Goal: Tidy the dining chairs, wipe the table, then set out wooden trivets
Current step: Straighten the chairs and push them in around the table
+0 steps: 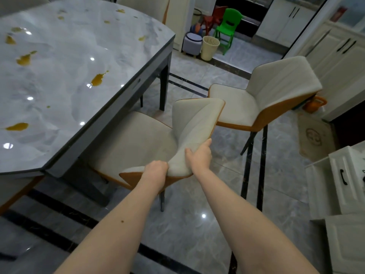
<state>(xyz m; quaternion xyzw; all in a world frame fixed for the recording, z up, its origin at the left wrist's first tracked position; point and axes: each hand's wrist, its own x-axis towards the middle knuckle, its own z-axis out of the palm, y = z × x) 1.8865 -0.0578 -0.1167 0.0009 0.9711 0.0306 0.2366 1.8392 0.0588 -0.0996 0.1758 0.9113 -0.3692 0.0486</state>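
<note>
A cream dining chair [138, 139] with an orange shell stands at the near side of the grey marble table [65, 80], its seat partly under the table edge. My left hand [156, 168] grips the near corner of its backrest. My right hand [199, 155] grips the backrest's top edge, thumb on the cream front. A second cream chair [256, 101] stands apart to the right, angled away from the table. Several yellow-brown spills [97, 79] dot the tabletop. No trivets or cloth are in view.
White cabinets [343, 184] line the right side. A beige bin [209, 47], a small grey stool [192, 43] and a green child's chair [227, 28] stand at the doorway behind. An orange container [314, 104] sits on the floor behind the second chair. Another chair back [144, 6] shows beyond the table.
</note>
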